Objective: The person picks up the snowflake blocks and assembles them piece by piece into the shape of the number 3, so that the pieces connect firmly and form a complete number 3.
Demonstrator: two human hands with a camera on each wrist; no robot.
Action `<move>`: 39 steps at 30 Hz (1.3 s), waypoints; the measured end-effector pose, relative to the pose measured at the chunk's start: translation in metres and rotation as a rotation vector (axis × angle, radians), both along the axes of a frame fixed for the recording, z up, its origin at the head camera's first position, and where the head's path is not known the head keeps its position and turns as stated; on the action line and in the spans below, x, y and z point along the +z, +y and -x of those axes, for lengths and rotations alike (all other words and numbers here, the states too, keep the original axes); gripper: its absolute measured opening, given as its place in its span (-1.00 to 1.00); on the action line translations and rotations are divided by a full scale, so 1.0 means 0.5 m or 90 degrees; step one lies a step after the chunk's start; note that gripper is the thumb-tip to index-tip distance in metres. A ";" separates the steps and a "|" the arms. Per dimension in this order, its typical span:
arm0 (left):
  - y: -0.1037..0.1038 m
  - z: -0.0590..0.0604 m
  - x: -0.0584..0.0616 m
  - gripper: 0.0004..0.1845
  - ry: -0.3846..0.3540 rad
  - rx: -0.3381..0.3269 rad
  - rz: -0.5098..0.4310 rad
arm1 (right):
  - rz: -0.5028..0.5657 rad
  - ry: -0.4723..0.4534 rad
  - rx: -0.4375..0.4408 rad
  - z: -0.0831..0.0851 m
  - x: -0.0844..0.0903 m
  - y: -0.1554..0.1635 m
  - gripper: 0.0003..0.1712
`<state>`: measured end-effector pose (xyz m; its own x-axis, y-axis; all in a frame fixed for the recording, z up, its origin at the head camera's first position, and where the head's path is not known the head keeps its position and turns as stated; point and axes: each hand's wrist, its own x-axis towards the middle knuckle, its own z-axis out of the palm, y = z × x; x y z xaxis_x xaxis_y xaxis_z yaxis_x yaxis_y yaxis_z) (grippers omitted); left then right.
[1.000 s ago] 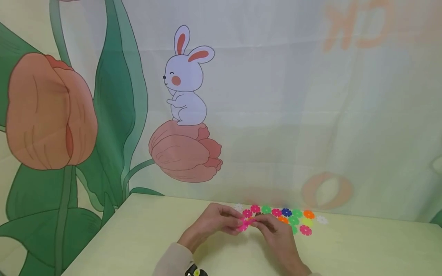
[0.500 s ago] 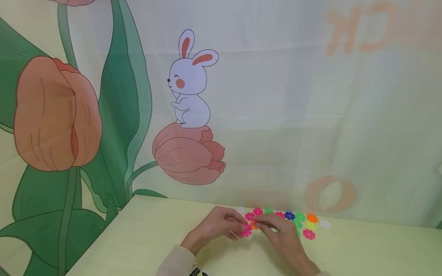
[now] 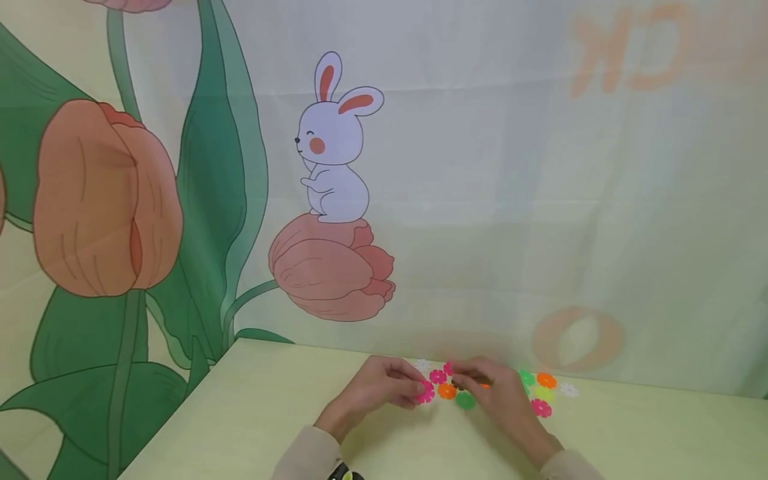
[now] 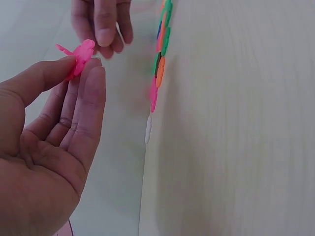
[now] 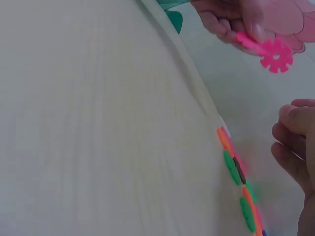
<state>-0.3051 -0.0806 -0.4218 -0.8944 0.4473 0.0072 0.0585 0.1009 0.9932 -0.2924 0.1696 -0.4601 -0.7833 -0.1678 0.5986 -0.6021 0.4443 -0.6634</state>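
Pinching a pink snowflake piece (image 4: 78, 58) between thumb and fingertips, the left hand (image 3: 375, 388) is hovering just above the table (image 3: 252, 413), fingers mostly straight with only the tips closing on the toy. In the left wrist view it looks like two pink discs slotted together, sticking out at about 12 o'clock from the fingertips. The right wrist view is showing the same piece (image 5: 275, 54) as a toothed pink wheel hanging off those fingers.

The right hand (image 3: 501, 400) is sitting at roughly 3 o'clock from the left one, reaching over the loose pile of discs (image 3: 480, 390). Its fingers are curling down over the pile, but I honestly can't tell whether they're actually gripping a disc or just touching; the wrist view is only catching loosely bent fingertips (image 5: 295, 142) near the row.

The pile itself is lying flat along the far edge of the table, right by the backdrop: a pink disc (image 3: 438, 377), an orange disc (image 3: 447, 391) and a green disc (image 3: 465, 400) are showing between the two hands, and at 3 o'clock past the right hand there's another orange one (image 3: 546, 381), a pink one (image 3: 541, 408) and a white one (image 3: 569, 390).

The backdrop behind is showing a cartoon bunny (image 3: 333, 147) sitting on a tulip (image 3: 330, 267).
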 end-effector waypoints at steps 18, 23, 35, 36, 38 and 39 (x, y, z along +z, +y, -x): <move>-0.001 0.003 -0.009 -0.87 0.016 0.025 0.014 | -0.245 -0.214 -0.095 0.038 -0.015 -0.025 -0.80; 0.000 0.004 -0.009 -0.87 0.022 0.031 0.021 | -0.246 -0.231 -0.092 0.040 -0.003 -0.030 -0.85; 0.002 0.005 -0.009 -0.87 0.029 0.046 0.002 | -0.164 -0.273 -0.081 0.042 0.005 -0.031 -0.72; 0.002 0.005 -0.009 -0.87 0.029 0.049 0.002 | -0.157 -0.267 -0.083 0.038 0.005 -0.030 -0.72; 0.001 0.004 -0.008 -0.85 0.026 0.054 -0.001 | -0.146 -0.260 -0.090 0.028 0.006 -0.030 -0.71; 0.001 0.004 -0.008 -0.84 0.025 0.055 -0.006 | -0.139 -0.256 -0.092 0.023 0.006 -0.030 -0.71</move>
